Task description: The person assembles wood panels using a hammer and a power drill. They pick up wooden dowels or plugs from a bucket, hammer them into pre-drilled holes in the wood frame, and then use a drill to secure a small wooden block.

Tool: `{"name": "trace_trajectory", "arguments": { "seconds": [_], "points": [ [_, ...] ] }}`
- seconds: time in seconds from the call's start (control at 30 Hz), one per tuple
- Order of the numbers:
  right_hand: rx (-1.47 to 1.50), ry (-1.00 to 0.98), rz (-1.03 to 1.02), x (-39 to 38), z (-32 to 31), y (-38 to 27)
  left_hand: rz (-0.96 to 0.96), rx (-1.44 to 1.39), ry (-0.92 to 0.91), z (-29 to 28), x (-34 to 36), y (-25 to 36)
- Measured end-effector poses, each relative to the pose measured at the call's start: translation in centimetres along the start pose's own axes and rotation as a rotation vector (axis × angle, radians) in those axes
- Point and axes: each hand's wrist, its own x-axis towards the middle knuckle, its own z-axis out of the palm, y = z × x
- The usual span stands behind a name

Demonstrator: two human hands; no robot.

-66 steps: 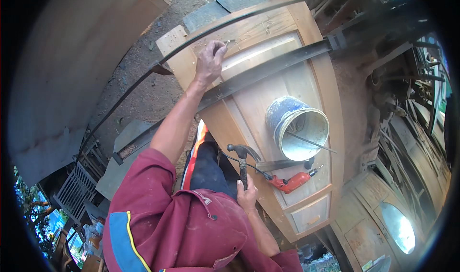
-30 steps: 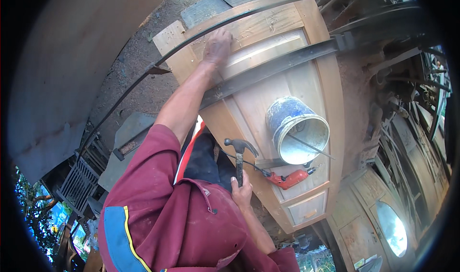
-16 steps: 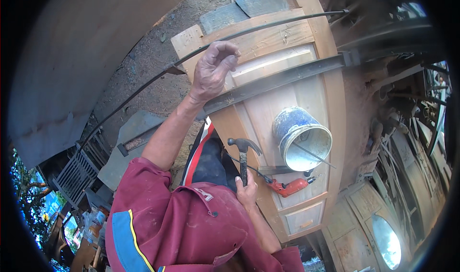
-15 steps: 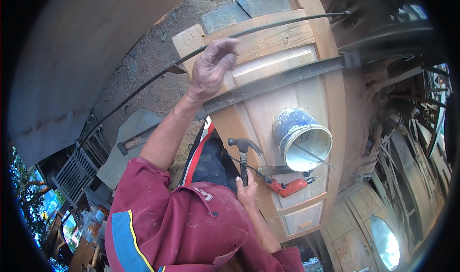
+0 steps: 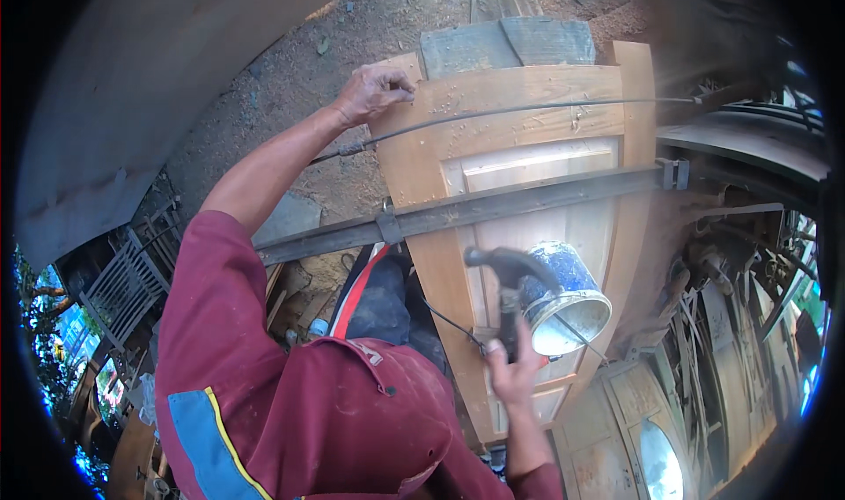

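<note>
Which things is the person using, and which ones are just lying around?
Seem in use:
- hammer, in the right hand
- wooden door, beneath the hammer; the left hand is near its far left corner
- thick metal bar, across the door

Seem just lying about:
- slatted frame, far left
- wood strips, heaped right

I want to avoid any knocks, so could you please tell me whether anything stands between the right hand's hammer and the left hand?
Yes: the dark metal bar and the thin rod both cross the door between the hammer in the right hand and the left hand. The bucket lies right of that line.
</note>
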Motion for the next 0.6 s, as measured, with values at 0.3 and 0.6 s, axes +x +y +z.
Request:
{"name": "trace_trajectory", "arguments": {
  "seconds": [0.3, 0.6],
  "points": [
    [-0.062, -0.023, -0.264, 20.1, -6.8, -8.1, 0.297, 0.067, -0.049, 0.8, 0.5, -2.6],
    [-0.365, -0.140, -0.650, 32.4, -4.2, -12.5, 0.287, 0.034, -0.048, 0.7, 0.1, -2.8]
  ]
}}
